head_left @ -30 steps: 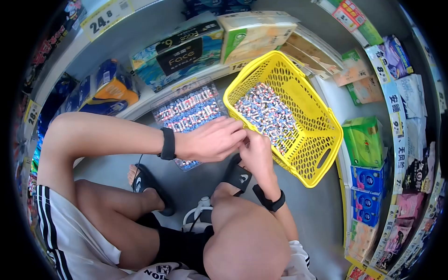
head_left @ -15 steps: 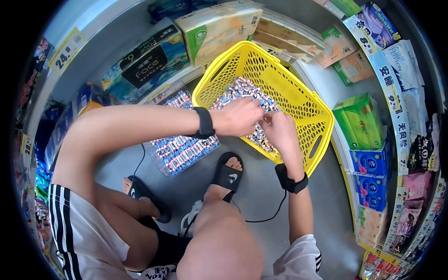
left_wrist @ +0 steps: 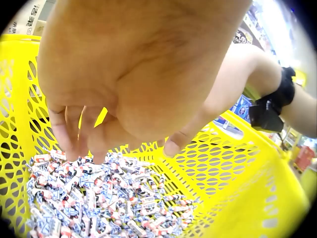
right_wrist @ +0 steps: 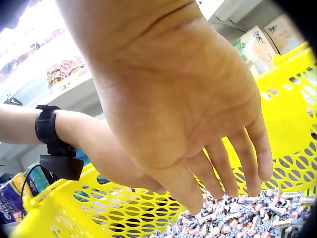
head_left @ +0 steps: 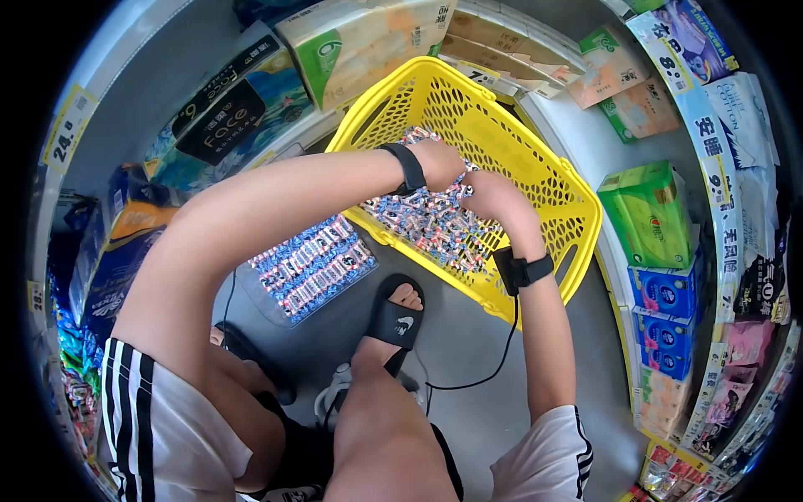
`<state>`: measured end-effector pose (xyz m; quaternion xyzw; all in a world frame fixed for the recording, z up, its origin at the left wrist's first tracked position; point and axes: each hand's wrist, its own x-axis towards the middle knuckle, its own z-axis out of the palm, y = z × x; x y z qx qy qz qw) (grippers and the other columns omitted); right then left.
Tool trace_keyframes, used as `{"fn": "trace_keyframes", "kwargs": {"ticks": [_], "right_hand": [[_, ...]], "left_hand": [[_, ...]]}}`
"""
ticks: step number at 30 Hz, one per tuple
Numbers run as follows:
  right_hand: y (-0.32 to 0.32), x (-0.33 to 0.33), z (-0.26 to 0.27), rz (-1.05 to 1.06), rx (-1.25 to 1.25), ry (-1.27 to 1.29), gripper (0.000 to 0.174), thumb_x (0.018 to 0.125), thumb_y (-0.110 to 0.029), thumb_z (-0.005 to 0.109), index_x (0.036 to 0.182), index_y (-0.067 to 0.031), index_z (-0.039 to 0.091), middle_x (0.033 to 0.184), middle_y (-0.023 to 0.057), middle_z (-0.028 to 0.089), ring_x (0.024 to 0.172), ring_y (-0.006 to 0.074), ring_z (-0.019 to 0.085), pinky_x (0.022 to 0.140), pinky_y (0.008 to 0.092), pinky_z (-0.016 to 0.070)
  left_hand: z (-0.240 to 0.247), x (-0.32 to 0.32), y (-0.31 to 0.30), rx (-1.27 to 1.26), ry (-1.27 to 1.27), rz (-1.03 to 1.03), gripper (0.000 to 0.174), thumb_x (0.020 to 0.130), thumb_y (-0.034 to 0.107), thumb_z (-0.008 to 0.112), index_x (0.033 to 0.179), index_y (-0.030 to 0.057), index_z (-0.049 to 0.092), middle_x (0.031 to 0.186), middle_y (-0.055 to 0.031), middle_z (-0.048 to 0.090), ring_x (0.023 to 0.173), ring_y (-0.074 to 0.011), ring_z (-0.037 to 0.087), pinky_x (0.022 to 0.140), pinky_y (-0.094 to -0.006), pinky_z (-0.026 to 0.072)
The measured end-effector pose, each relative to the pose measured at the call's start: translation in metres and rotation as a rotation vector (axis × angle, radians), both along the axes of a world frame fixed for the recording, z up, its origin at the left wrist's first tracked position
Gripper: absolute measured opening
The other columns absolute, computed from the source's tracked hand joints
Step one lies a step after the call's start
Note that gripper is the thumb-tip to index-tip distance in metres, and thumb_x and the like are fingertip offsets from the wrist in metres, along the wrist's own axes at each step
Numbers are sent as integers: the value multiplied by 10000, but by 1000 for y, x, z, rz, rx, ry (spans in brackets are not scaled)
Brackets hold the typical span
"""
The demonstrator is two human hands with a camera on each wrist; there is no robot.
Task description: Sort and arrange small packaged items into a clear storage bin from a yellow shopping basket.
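Over the yellow basket [head_left: 566, 167], both hands are close together above a heap of small wrapped candies [head_left: 435, 222] in blue, white and red. My left hand [head_left: 439, 163] has its fingers hanging down loosely; in the left wrist view their tips overlap the far part of the candies [left_wrist: 99, 198]. Beside it, my right hand [right_wrist: 183, 94] points its fingers down, fairly straight and slightly spread, with the tips right at the candies in the right wrist view. From the head view, the fingertips of both hands are largely hidden.
A clear plastic tray [head_left: 314, 268] with rows of the same candies lies left of the basket. Shelves with tissue packs [head_left: 230, 117] curve around behind, and a green pack [head_left: 648, 213] stands at right. A black cable [head_left: 493, 368] hangs from the right wrist.
Both hands have moved from the basket's near left rim to over the candies inside it. The head view has shifted, and the tray now appears further left.
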<state>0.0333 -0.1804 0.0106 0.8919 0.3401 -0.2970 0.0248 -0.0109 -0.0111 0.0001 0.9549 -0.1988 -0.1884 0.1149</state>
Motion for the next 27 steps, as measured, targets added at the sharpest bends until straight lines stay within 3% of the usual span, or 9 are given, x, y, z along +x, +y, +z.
{"fn": "trace_keyframes", "kwargs": {"ticks": [1, 3, 4, 6, 7, 10, 19, 27], "right_hand": [[2, 5, -7, 1, -2, 1, 477, 866, -195, 803, 1309, -33, 731, 1193, 249, 750, 1159, 404, 705, 1021, 472, 546], [4, 14, -24, 65, -71, 67, 536, 874, -190, 788, 1384, -56, 693, 1348, 226, 700, 1252, 380, 667, 1073, 441, 532], [3, 19, -38, 63, -75, 68, 536, 874, -190, 788, 1384, -56, 693, 1348, 226, 700, 1252, 380, 667, 1073, 441, 532], [2, 26, -59, 91, -18, 115, 613, 865, -205, 790, 1445, -70, 643, 1489, 197, 619, 1336, 360, 616, 1128, 412, 505], [0, 27, -65, 89, -23, 116, 613, 865, -205, 790, 1445, -70, 643, 1489, 197, 619, 1336, 360, 616, 1128, 412, 505], [0, 30, -84, 57, 22, 65, 711, 816, -113, 727, 1510, -121, 572, 1608, 114, 528, 1340, 370, 621, 1123, 453, 527], [1, 36, -118, 47, 155, 58, 636, 848, -29, 668, 1476, -110, 613, 1615, 139, 504, 1422, 366, 547, 1162, 450, 493], [-7, 37, -116, 109, 98, -23, 593, 874, 33, 625, 1442, -135, 638, 1542, 126, 563, 1391, 350, 568, 1137, 463, 505]], "left_hand": [[-6, 7, -2, -2, 1, 1, 228, 826, 51, 701, 1029, -25, 769, 986, -250, 740, 985, -422, 738, 878, -501, 600], [-16, 18, -4, 105, 86, -42, 262, 842, 71, 708, 1083, -8, 773, 1090, -231, 738, 1072, -412, 722, 897, -496, 597], [-31, 19, -5, 114, -11, -41, 261, 866, 99, 721, 1108, 26, 788, 1209, -194, 712, 1162, -390, 694, 938, -496, 584], [-48, 33, -10, 156, 28, -23, 255, 881, 118, 726, 1116, 45, 793, 1249, -170, 694, 1197, -376, 678, 958, -500, 575], [-53, 36, -13, 201, 68, -3, 249, 896, 137, 731, 1125, 64, 799, 1289, -147, 677, 1232, -362, 661, 979, -505, 566], [-70, 44, -16, 218, 40, 35, 235, 918, 181, 742, 1125, 91, 807, 1277, -118, 680, 1226, -334, 666, 985, -505, 559], [-97, 46, -8, 312, 60, 53, 269, 978, 290, 703, 1168, 132, 808, 1423, -103, 648, 1300, -298, 624, 1050, -511, 525], [-92, 40, -5, 165, -70, -22, 283, 951, 174, 709, 1208, 81, 784, 1415, -69, 651, 1347, -305, 592, 1100, -541, 507]]}}
